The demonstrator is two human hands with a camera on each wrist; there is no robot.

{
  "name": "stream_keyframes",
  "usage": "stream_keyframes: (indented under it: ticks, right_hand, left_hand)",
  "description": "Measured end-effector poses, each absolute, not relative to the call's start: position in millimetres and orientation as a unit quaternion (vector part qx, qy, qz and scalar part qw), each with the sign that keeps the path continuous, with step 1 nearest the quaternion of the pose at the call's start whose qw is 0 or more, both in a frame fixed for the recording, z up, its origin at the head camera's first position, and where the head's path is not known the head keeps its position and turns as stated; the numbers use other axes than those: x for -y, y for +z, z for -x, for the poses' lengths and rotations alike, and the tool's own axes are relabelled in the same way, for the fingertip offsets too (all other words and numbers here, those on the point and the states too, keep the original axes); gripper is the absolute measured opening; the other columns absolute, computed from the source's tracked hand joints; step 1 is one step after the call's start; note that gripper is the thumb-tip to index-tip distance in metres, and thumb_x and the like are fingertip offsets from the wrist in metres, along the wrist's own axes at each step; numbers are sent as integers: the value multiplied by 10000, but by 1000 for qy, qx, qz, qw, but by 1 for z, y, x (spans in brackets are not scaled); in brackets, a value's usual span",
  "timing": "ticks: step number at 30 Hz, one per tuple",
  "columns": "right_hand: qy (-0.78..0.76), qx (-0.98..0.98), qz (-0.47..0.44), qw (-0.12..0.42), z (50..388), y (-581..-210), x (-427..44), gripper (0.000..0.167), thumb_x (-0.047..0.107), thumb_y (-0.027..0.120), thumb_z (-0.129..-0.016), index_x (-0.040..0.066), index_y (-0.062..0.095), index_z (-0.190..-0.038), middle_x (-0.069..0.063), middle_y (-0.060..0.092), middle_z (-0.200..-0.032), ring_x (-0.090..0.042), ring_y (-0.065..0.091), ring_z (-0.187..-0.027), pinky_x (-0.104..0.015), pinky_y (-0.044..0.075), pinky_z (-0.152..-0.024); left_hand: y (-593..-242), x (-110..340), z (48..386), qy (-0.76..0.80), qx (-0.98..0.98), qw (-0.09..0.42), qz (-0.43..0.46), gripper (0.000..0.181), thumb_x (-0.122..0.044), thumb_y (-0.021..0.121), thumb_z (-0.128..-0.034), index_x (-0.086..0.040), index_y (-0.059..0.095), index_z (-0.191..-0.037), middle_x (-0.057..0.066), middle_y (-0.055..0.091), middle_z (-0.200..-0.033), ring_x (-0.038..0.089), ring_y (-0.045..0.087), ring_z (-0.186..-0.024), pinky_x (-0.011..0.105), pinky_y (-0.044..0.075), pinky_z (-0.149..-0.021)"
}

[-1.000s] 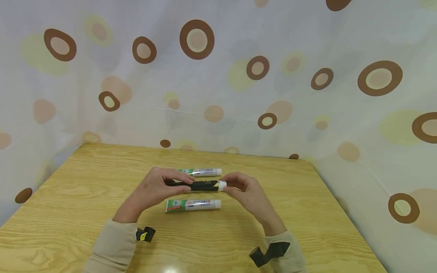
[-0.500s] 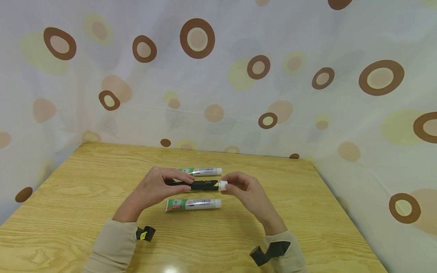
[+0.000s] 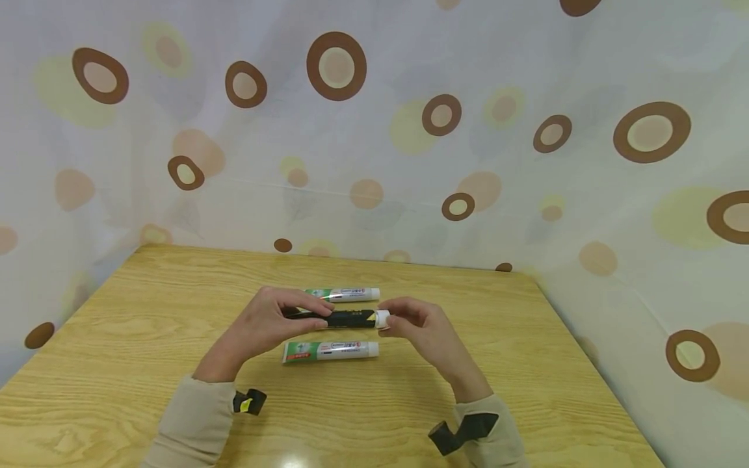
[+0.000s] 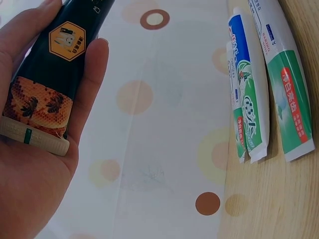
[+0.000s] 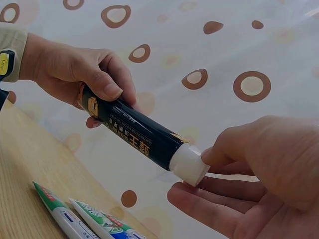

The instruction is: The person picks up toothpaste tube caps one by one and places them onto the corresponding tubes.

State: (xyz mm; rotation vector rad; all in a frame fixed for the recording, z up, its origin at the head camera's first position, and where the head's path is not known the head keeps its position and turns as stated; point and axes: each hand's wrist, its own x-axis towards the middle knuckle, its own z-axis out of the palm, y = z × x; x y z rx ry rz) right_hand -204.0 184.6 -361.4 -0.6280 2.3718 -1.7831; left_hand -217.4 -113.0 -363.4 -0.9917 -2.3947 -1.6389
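Note:
A black toothpaste tube [image 3: 350,318] with a honeycomb-and-bee print [image 4: 40,104] is held by my left hand [image 3: 275,322], thumb on one side and fingers on the other, near its crimped end. It is raised above the table, roughly level in the head view. My right hand [image 3: 430,338] is at the other end, thumb and fingertips around the white cap [image 5: 189,164], which sits on the tube. Just in front lies a green-and-white toothpaste tube [image 3: 330,351], and a similar tube [image 3: 345,295] lies behind, partly hidden by my left hand.
The left wrist view shows another tube, blue and green [image 4: 249,89], lying between the two green-and-white ones; the black tube hides it in the head view. All rest on the wood-grain table [image 3: 328,416]. A patterned sheet [image 3: 374,162] stands around the table's back and sides.
My right thumb and fingertips have shifted slightly about the white cap. The left hand, the black tube and the tubes on the table stay where they were.

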Motion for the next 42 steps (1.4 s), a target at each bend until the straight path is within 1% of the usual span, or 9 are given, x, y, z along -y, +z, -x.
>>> stream_keyframes:
  ticks: [6,11,16,22,29,32,37,39,42]
  right_hand:
    - [-575,-790,210,26,203,-360,-184,233,165,634,-981,107,664,-1204,-104,666,-1201,-183,688,-1031,-353,556,-918]
    - [-568,-796,206,27,202,-359,-183,225,152,660,-961,122,677,-1183,-91,678,-1184,-167,691,-1041,-350,560,-900]
    - [-579,-788,204,38,202,-358,-184,238,137,650,-966,81,663,-1197,-138,672,-1173,-192,697,-1025,-384,559,-916]
    - [-586,-783,204,43,201,-358,-184,260,150,633,-980,37,642,-1215,-194,656,-1160,-226,706,-998,-363,565,-906]
    - [-602,-771,200,57,202,-359,-183,283,173,590,-1008,17,610,-1244,-209,643,-1130,-365,704,-1000,-399,577,-875]
    - [-607,-765,204,62,202,-358,-183,295,148,592,-1004,7,593,-1263,-217,640,-1129,-399,694,-1006,-396,579,-868]
    - [-603,-766,213,68,200,-356,-184,297,84,589,-993,-17,577,-1273,-234,635,-1131,-386,693,-1012,-367,582,-860]
    - [-600,-769,211,70,200,-356,-184,291,98,585,-999,-8,581,-1270,-227,637,-1120,-339,705,-1002,-362,582,-860]
    - [-595,-774,207,66,200,-356,-184,285,142,590,-1004,19,594,-1262,-210,638,-1135,-309,704,-1009,-352,579,-866]
  left_hand:
    - [-364,113,217,-536,778,38,325,150,-243,794,-845,-231,796,-994,-30,759,-1090,65,684,-1076,276,582,-721]
    - [-364,114,217,-534,779,40,326,149,-236,792,-848,-221,797,-997,-26,759,-1088,69,687,-1066,274,577,-704]
    - [-365,114,218,-537,778,36,324,146,-254,789,-851,-237,795,-996,-29,757,-1092,70,689,-1061,281,580,-719]
    - [-365,114,217,-537,779,37,321,145,-258,787,-853,-248,794,-997,-30,756,-1093,73,694,-1046,285,581,-723]
    - [-363,114,216,-538,780,35,318,148,-263,788,-852,-233,795,-997,-28,756,-1093,74,695,-1038,287,580,-719]
    - [-363,114,216,-537,780,36,319,145,-257,787,-853,-235,795,-996,-26,756,-1092,76,696,-1038,287,581,-721]
    - [-362,113,216,-536,782,35,315,149,-267,787,-852,-236,796,-998,-36,756,-1091,71,690,-1054,279,576,-732]
    - [-362,113,216,-536,783,35,315,150,-266,789,-851,-235,796,-997,-36,757,-1088,71,690,-1054,277,574,-724]
    - [-361,113,216,-533,784,36,317,144,-263,790,-849,-247,795,-992,-37,757,-1087,71,690,-1051,273,570,-712]
